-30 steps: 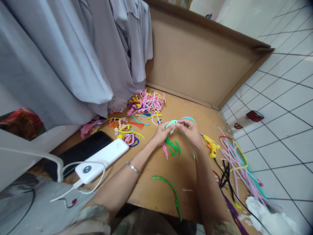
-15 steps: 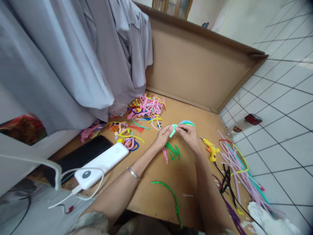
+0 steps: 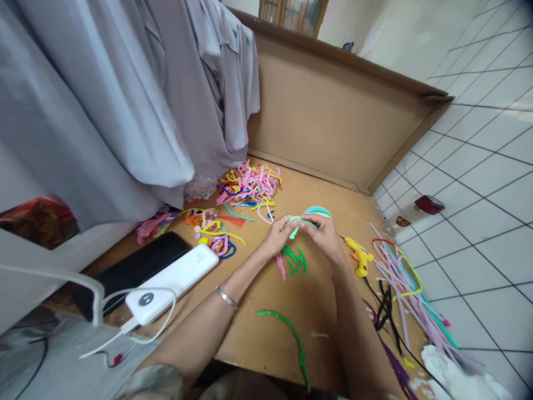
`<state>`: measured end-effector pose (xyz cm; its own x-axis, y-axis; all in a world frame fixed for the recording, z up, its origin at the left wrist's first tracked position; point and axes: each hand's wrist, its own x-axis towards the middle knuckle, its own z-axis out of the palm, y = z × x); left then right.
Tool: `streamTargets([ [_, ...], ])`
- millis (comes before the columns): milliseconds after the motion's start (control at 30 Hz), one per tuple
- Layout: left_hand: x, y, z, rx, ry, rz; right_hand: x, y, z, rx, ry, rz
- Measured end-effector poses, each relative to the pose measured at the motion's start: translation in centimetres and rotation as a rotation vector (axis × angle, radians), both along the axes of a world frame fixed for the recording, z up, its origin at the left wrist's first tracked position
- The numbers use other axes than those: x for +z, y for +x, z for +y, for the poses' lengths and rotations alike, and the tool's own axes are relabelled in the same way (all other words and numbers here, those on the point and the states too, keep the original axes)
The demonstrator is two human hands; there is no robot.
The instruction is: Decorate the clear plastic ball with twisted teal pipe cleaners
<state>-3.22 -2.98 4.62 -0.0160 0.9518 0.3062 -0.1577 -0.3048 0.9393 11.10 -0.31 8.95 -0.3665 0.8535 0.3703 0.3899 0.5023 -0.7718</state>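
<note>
A light mint-green pipe cleaner (image 3: 293, 229), bent into a short curled piece, is pinched between my two hands above the board. My left hand (image 3: 278, 233) grips its left side with thumb and fingers. On the other side, my right hand (image 3: 320, 232) holds it with closed fingertips. Just behind my right hand lies a round blue and green item (image 3: 317, 211), partly hidden. Under my hands are several short dark-green pipe cleaner pieces (image 3: 296, 260) and a pink piece (image 3: 280, 266). Nearer to me lies a long curved green pipe cleaner (image 3: 291, 328).
A yellow glue gun (image 3: 358, 254) lies right of my right arm, beside lilac pipe cleaners (image 3: 402, 283). Left are a white power bank (image 3: 179, 280) with cable and a black phone (image 3: 154, 258). Piled pink pipe cleaners (image 3: 254, 183) sit before an upright cardboard panel (image 3: 316, 105).
My fingers have shifted on the mint-green pipe cleaner, which has turned so that part of it stretches towards my right hand and an end hangs down. The surrounding things lie as before.
</note>
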Motion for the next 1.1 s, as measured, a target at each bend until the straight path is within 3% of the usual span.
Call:
streamTargets([
  [367,-0.08,0.01,0.32,0.009,-0.159,-0.255,-0.01,0.38,0.2,-0.041,-0.026,0.023],
  [733,0.35,0.14,-0.05,-0.054,-0.196,-0.266,-0.22,0.13,0.21,-0.036,-0.058,0.105],
  [1100,0.51,0.06,-0.31,-0.056,-0.117,-0.24,-0.93,-0.06,0.65,0.047,-0.14,0.171],
])
